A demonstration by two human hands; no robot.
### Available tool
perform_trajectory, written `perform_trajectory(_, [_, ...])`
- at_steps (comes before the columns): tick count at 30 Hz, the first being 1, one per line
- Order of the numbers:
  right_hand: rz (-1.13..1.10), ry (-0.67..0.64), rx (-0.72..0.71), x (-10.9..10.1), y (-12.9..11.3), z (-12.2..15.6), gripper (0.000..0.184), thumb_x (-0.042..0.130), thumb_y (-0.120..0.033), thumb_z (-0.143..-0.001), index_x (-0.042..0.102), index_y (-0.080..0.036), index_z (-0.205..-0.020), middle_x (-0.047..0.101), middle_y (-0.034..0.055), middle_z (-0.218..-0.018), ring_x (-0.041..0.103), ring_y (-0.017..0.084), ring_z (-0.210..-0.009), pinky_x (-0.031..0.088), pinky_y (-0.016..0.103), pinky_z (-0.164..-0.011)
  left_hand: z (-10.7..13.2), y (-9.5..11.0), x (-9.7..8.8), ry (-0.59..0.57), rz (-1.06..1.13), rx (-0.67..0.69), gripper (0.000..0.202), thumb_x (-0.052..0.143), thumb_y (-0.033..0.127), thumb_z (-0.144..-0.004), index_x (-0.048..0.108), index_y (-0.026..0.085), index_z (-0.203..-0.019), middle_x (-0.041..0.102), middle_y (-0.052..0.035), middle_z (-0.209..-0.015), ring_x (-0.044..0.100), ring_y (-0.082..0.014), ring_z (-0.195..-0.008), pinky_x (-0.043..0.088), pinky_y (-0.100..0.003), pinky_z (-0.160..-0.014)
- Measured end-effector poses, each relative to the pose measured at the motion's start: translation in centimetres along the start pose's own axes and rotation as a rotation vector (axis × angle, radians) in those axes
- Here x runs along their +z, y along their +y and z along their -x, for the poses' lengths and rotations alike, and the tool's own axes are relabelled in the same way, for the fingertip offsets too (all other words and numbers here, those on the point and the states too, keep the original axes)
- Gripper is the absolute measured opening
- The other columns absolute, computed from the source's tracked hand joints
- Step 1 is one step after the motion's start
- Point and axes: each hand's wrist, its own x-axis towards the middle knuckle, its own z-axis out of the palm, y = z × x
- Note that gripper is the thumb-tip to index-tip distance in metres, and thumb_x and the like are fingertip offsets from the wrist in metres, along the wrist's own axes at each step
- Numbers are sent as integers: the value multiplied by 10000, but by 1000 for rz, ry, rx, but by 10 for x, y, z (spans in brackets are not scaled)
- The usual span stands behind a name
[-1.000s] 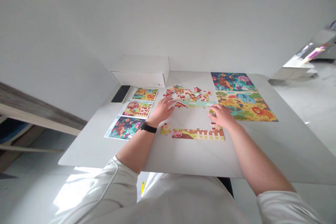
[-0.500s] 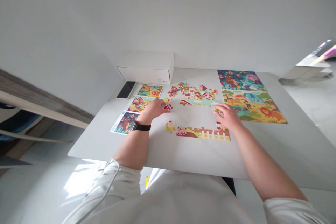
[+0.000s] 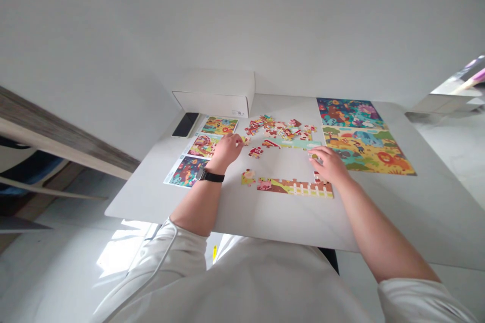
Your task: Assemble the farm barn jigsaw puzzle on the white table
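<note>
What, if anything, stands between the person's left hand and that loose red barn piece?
Nothing visible blocks the left hand from the red barn piece: only tabletop shows between them. A yellow piece lies by the hand, slightly off that line; whether they touch, I can't tell.

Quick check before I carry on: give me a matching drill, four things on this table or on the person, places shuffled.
Things:
1. Phone
2. Watch
3. Red barn piece
4. Lion puzzle

Places:
A. Between left hand and right hand
B. Table's right side
C. Around the left wrist
D. Before the white box's left end

Pairs: 1-D, 2-C, 3-A, 4-B
</note>
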Motion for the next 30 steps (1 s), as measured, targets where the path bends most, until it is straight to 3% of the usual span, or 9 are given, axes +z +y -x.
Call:
perform_trajectory(5, [3,1,-12,0,2,-1,297,584,-351,-992,810,-250,-1157,774,121,-1215,728,311,-1126,577,531,-1084,-4,-14,1,9,-26,1,249,643,352,-996,773,234,-1173,740,-120,-1268,678,-314,-1218,540,-440,-1092])
perform_trajectory(8, [-1,1,-23,0,3,-1,297,586,-348,-990,810,-247,-1158,773,123,-1219,728,311,-1128,577,534,-1082,-3,-9,6,-62,-43,49,273,602,316,-1006,802,233,-1172,746,-116,-1280,690,-313,-1213,528,-453,-1119])
perform_trajectory(11, [-2,4,-23,0,3,-1,293,587,-342,-992,809,-246,-1157,775,119,-1212,728,307,-1130,580,527,-1076,-1,-2,6,-42,-37,96,332,577,282,-1007,787,232,-1259,731,-119,-1337,677,-318,-1245,506,-478,-1148])
perform_trajectory(15, [-7,6,-30,-1,3,-1,286,589,-336,-994,812,-246,-1149,775,122,-1206,729,309,-1133,579,525,-1078,0,2,-9,-12,22,91,269,624,337,-992,797,228,-1167,761,-109,-1208,706,-288,-1134,546,-416,-1039])
perform_trajectory(17, [-10,10,-36,-1,2,-1,286,587,-335,-995,813,-241,-1142,775,127,-1202,731,312,-1127,580,527,-1073,2,3,-19,-136,59,85,219,691,406,-955,793,236,-1048,782,-71,-1060,726,-252,-976,562,-360,-907])
perform_trajectory(19, [-11,4,-39,-2,2,-2,288,583,-331,-997,814,-237,-1142,776,130,-1201,734,313,-1121,582,527,-1067,6,5,-26,-339,73,129,247,779,465,-878,779,254,-1007,787,-30,-983,726,-227,-879,548,-320,-808])
perform_trajectory(22, [-13,-7,-23,-2,0,-2,290,582,-321,-996,816,-252,-1153,779,122,-1206,733,313,-1131,575,531,-1079,15,10,-27,-553,8,234,367,886,465,-748,769,274,-1038,790,-19,-1019,734,-238,-896,532,-304,-765])
perform_trajectory(25, [-15,3,-12,-3,-1,-2,293,577,-321,-1001,817,-265,-1161,782,114,-1205,729,312,-1144,572,529,-1086,23,15,-18,-580,-88,290,420,920,394,-686,759,281,-1057,771,-37,-1078,732,-254,-918,541,-310,-765])
perform_trajectory(30, [-12,24,-16,-3,-2,-2,288,571,-316,-1008,816,-258,-1148,784,111,-1200,732,306,-1142,576,510,-1081,26,16,-12,-539,-63,310,373,892,335,-713,747,279,-1052,739,-42,-1099,732,-259,-936,561,-326,-818])
